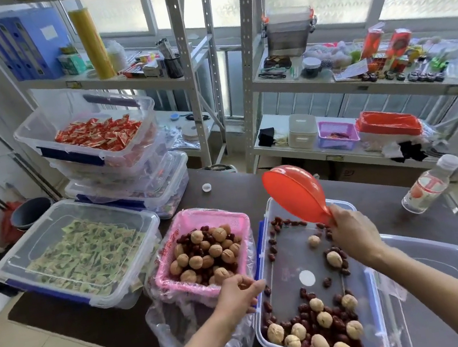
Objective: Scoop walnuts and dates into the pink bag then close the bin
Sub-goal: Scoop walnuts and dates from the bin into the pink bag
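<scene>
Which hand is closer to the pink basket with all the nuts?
Left. The left hand is at the pink basket's near right corner, holding a walnut. The right hand is farther right, over the clear bin, holding the red scoop.

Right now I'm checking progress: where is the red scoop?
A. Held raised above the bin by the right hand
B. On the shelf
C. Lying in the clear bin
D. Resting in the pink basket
A: the right hand grips the red scoop by its handle, lifted over the clear bin.

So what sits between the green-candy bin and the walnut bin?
The pink basket, heaped with walnuts and dates; the left hand holds its near edge. Head view.
</scene>
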The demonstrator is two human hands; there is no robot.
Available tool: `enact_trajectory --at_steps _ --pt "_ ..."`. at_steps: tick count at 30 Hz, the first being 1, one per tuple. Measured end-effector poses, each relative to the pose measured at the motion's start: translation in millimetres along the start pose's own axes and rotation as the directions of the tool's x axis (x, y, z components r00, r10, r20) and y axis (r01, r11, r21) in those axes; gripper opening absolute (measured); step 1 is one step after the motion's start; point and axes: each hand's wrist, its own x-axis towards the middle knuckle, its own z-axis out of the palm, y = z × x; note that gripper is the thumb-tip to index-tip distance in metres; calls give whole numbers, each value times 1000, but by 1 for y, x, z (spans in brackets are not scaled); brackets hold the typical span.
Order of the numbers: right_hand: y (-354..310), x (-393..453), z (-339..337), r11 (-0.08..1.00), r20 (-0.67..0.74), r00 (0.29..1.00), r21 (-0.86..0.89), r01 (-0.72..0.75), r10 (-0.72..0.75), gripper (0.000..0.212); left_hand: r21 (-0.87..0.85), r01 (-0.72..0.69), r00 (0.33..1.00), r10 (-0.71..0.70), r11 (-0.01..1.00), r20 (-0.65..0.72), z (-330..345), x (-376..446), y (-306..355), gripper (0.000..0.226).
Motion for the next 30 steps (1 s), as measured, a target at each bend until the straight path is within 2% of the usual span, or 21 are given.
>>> enact_trajectory --at_steps 3,8,11,17,23,30 --pt "29 -17 -6 982 26 999 -187 35 -31 2 59 -10 1000 11 998 -17 3 1 -1 20" --pt "52 -40 -3 871 202 975 -460 173 -87 22 146 -14 998 23 989 -58 8 0 -3 16" --pt "48 -46 -1 802 219 969 -555 222 -116 26 208 -1 996 19 978 -85 10 -1 -4 17" --pt "42 -42 3 746 261 961 -621 240 -92 34 283 21 991 17 959 -132 11 -4 -7 15" --pt "33 -36 -10 705 380 921 -629 329 -91 32 296 30 987 20 955 -163 17 -5 -4 7" --pt "16 -41 -23 651 547 836 -616 443 -52 31 296 30 978 33 955 -205 18 -10 -14 26"
